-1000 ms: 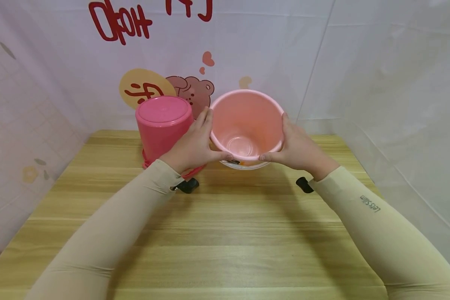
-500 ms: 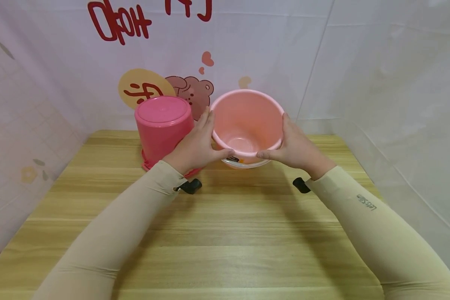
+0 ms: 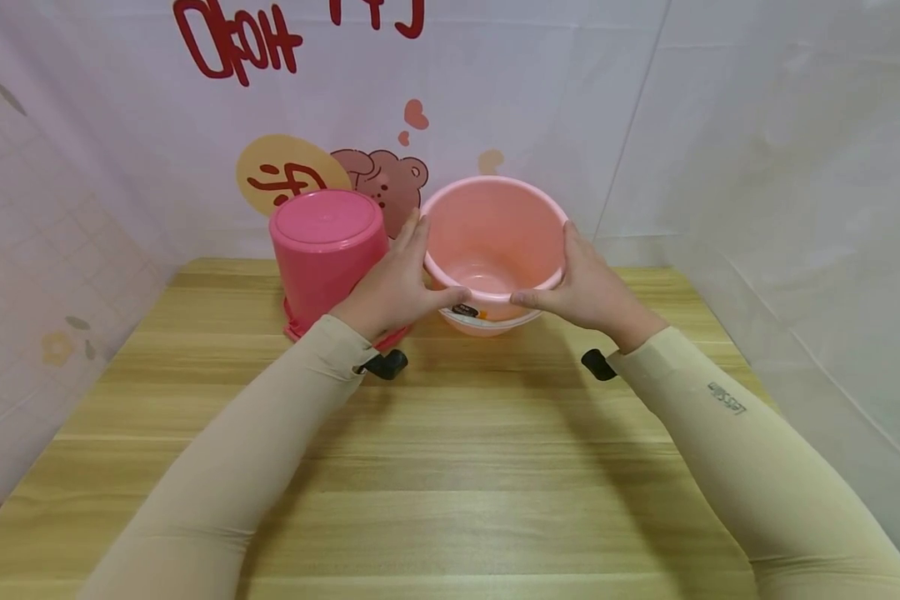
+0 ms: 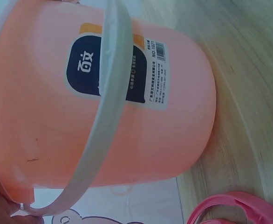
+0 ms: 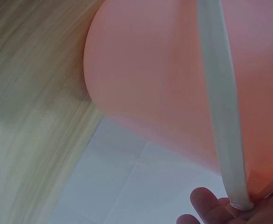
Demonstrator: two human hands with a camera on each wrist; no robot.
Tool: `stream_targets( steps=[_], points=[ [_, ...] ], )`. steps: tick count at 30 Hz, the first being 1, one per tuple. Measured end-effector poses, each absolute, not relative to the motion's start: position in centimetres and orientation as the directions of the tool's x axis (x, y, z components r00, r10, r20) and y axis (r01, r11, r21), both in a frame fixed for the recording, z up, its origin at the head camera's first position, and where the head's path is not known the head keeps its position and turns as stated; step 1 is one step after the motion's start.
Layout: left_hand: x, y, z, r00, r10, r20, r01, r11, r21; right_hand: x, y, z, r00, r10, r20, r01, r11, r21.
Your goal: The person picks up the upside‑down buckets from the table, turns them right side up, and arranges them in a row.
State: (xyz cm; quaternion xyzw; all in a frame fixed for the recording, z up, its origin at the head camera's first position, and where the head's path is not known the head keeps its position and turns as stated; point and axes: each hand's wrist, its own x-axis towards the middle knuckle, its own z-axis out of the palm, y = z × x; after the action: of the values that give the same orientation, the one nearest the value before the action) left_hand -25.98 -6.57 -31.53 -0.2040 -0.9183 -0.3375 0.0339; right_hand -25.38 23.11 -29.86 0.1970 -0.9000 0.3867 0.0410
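Between both hands is a light pink bucket [image 3: 495, 320], its mouth up and leaning a little toward me. My left hand [image 3: 393, 287] grips the rim's left side, thumb along the near edge, and my right hand [image 3: 598, 290] grips the opposite side the same way. In the left wrist view, a white handle [image 4: 92, 149] hangs across a dark label [image 4: 86, 65], and the bucket's base is close to the wood. The right wrist view has fingers [image 5: 206, 200] beside the handle's end under the rim.
Left of this bucket, a darker pink bucket [image 3: 322, 258] stands upside down, partly behind my left hand. The wooden table [image 3: 480, 475] stretches toward me. A white printed sheet [image 3: 540, 92] backs the table, with another sheet [image 3: 810, 208] along the right.
The light pink bucket has tipped to a more upright position. Its near rim and both thumbs have risen, and more of its outer front shows. The darker bucket stays put.
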Motion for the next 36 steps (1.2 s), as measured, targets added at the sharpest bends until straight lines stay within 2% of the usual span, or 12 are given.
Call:
stream_targets(
  steps=[9, 21, 36],
  points=[
    [-26.6, -6.5, -31.6, -0.917, 0.35, 0.191, 0.388, 0.668, 0.635, -25.7, 23.0, -29.8, -0.92, -0.316, 0.23, -0.385, 0.629, -0.676],
    [-27.5, -6.6, -31.4, -0.924, 0.354, 0.146, 0.361, 0.681, 0.637, -26.3, 22.7, -29.8, -0.902, -0.343, 0.262, -0.421, 0.558, -0.715],
    [-27.8, -6.1, -31.5, -0.922, 0.358, 0.146, 0.355, 0.633, 0.688, -26.6, 22.6, -29.7, -0.926, -0.3, 0.23, -0.367, 0.574, -0.732]
  ],
)
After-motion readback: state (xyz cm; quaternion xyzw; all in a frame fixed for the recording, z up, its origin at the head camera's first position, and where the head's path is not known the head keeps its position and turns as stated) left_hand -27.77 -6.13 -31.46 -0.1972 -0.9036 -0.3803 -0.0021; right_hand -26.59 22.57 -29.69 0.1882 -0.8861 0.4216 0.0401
